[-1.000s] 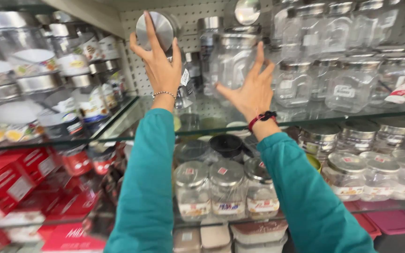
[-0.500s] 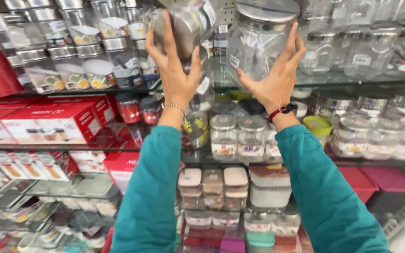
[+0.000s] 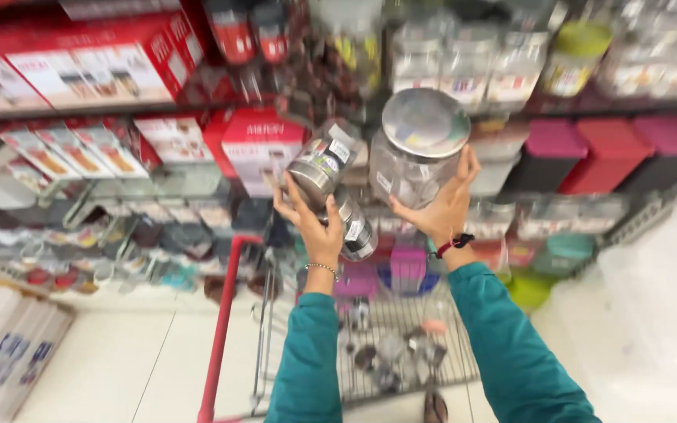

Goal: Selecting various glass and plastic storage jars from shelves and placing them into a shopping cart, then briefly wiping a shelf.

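Observation:
My left hand grips a stack of small steel-lidded canisters, tilted over a wire shopping cart. My right hand holds a larger clear glass jar with a round metal lid. Both arms wear teal sleeves; a bead bracelet is on the left wrist, a red and black band on the right. The two hands are close together, raised in front of the shelves.
A shopping cart with a red handle and wire basket stands below my hands, with small items in it. Red boxes fill the left shelves. Pink and red lidded containers sit at right. White floor lies below.
Both hands have come down from the upper glass shelf with the canisters and the jar. My view has tilted down, so the cart and floor now show.

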